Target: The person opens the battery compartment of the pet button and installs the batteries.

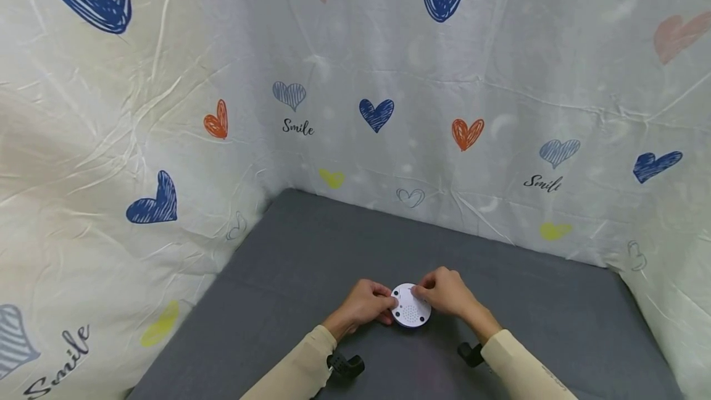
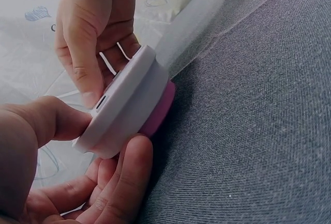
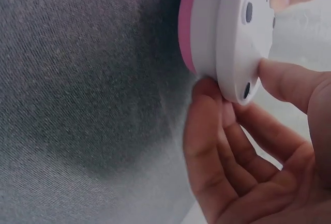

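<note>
A round white device (image 1: 412, 312) is held between both hands, its flat face turned up, with several dark round spots and a patch of small holes. Its lower side is pink, visible in the left wrist view as a pink base (image 2: 160, 108) close over the grey cloth. The left hand (image 1: 365, 302) grips its left edge, thumb on the white face and fingers curled below. At the upper right edge, the right hand (image 1: 446, 292) pinches it, thumb on the face near a dark spot (image 3: 246, 90) and fingers under the rim.
A dark grey cloth (image 1: 333, 245) covers the tabletop. White curtains (image 1: 422, 79) printed with hearts and "Smile" hang along its back and sides. Each wrist carries a black camera mount (image 1: 347, 365) close to the table.
</note>
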Motion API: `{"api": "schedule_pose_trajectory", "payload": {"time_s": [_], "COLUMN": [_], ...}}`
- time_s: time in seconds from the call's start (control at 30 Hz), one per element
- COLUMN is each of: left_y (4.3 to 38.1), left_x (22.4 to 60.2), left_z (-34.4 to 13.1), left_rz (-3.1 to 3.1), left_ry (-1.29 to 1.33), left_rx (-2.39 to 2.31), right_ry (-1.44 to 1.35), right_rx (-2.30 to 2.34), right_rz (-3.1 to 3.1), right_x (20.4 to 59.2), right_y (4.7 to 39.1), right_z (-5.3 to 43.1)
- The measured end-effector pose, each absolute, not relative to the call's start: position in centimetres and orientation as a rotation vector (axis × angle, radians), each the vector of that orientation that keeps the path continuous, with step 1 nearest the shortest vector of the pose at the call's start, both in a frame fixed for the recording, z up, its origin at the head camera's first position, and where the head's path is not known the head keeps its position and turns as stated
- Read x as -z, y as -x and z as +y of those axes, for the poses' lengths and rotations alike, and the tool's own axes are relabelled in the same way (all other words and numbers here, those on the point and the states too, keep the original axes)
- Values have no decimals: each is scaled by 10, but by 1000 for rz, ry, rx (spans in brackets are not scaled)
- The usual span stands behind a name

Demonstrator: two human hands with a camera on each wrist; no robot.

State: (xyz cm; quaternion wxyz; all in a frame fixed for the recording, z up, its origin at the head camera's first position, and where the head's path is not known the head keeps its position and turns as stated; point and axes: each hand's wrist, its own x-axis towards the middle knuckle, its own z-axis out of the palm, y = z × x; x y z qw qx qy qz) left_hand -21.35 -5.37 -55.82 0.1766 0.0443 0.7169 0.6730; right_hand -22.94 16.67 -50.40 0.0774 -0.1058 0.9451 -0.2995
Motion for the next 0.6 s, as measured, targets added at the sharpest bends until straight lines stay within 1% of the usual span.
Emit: {"api": "schedule_pose_trajectory", "payload": {"time_s": [0.33,0.6], "left_y": [215,212], "left_x": [558,558], "left_z": [-53,-55], "left_rz": [2041,2029], "left_ry": [-136,-119], "left_rx": [-1908,-1899], "right_ry": [306,288], "right_rx": [890,938], "right_rz": [2872,2822], "right_x": [503,498], "right_y": [229,227], "right_z": [167,183]}}
